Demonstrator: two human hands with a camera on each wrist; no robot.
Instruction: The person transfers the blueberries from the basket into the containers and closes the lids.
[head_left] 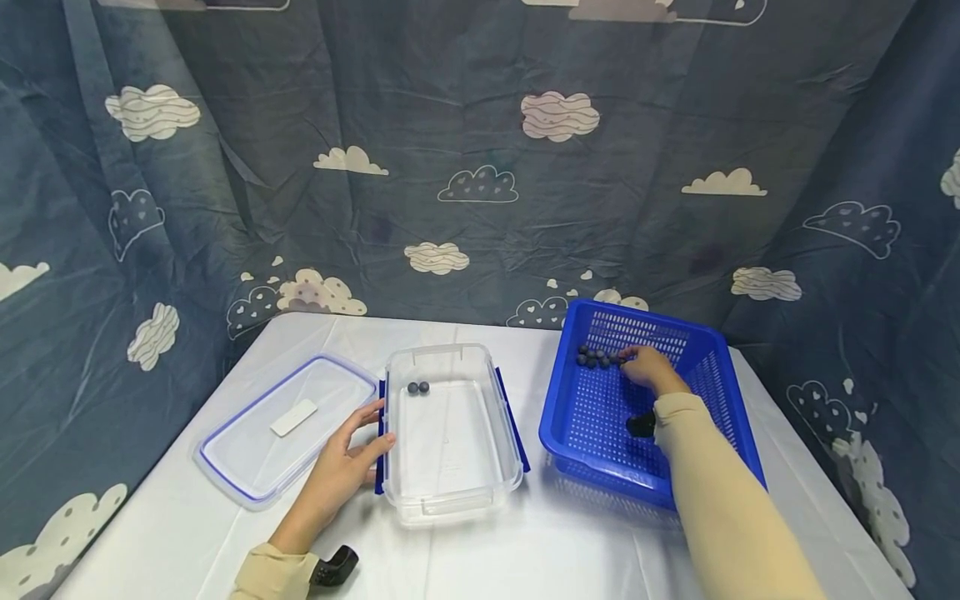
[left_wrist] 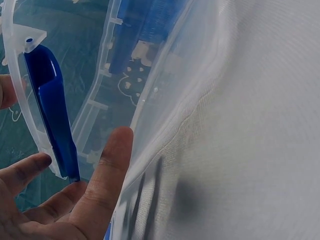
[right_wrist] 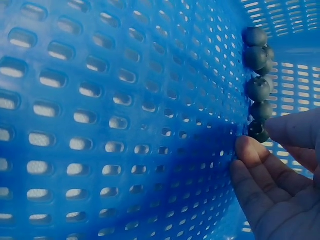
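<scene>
My left hand [head_left: 341, 467] rests at the left side of a clear plastic food container [head_left: 450, 492], its fingers extended beside the blue latch [left_wrist: 55, 110] and the thumb near the rim. Two blueberries [head_left: 418, 388] lie in the container's far left corner. Inside a blue perforated basket [head_left: 558, 417], my right hand [head_left: 651, 368] pinches a blueberry [right_wrist: 258, 131] between thumb and fingertip. That berry is at the end of a small cluster of several blueberries [right_wrist: 257, 89] on the basket floor. My fingers partly cover it.
The container's clear lid [head_left: 251, 450], with a blue seal and a white label, lies flat to the left. A white cloth [head_left: 570, 550] covers the table. A dark cloud-print curtain [head_left: 480, 125] hangs behind and at both sides.
</scene>
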